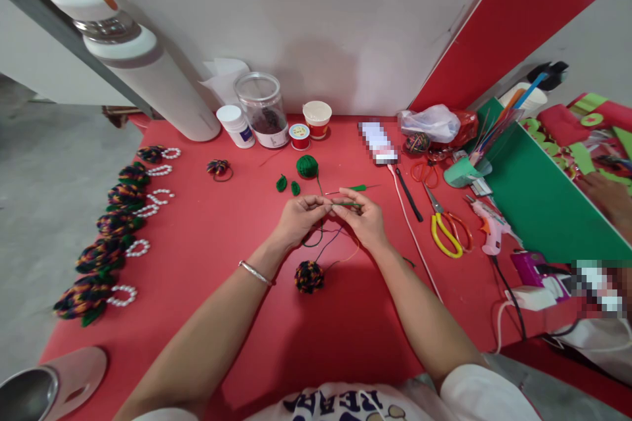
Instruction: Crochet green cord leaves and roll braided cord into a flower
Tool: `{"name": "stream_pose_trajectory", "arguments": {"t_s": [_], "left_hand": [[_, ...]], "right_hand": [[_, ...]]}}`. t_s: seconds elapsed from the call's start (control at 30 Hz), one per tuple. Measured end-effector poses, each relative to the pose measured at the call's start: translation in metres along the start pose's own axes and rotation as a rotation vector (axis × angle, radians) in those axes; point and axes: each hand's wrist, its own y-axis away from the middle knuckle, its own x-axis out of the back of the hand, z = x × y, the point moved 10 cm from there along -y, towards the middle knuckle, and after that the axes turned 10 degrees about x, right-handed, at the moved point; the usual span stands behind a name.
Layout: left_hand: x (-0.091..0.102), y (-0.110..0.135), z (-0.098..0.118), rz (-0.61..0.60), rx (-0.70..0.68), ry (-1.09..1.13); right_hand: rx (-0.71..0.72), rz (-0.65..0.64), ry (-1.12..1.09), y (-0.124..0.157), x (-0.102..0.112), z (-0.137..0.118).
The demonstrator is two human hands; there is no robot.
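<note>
My left hand [300,216] and my right hand [362,216] meet above the middle of the red table [207,263], fingertips pinched together on a small green crochet piece [340,204] with dark yarn hanging from it. The strand trails down to a multicolour yarn flower [309,276] lying just below my hands. A green-handled crochet hook [356,189] lies just beyond my right fingers. A green yarn ball [307,166] and two small green knitted leaves [288,185] lie further back.
Several finished yarn flowers with pearl rings [118,223] line the left edge. Jars, a cup and a red thread spool [299,135] stand at the back by a white flask [148,72]. Yellow scissors [447,230], a glue gun [488,227], cables and another person's hand [609,200] crowd the right.
</note>
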Motion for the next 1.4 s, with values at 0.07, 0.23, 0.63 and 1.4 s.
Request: {"name": "stream_pose_trajectory", "arguments": {"t_s": [0.07,0.23,0.63,1.4], "left_hand": [[-0.001,0.002,0.003,0.006,-0.011,-0.005],[0.0,0.004,0.007,0.049,-0.049,-0.004],[0.0,0.005,0.01,0.067,-0.129,0.041],[-0.008,0.009,0.015,0.052,-0.195,-0.194]], "right_hand": [[0.006,0.011,-0.043,-0.001,0.001,0.002],[-0.009,-0.035,-0.06,-0.001,-0.002,0.002],[-0.012,0.072,-0.087,-0.004,0.002,0.012],[0.413,-0.006,0.505,0.007,-0.007,-0.04]]}}
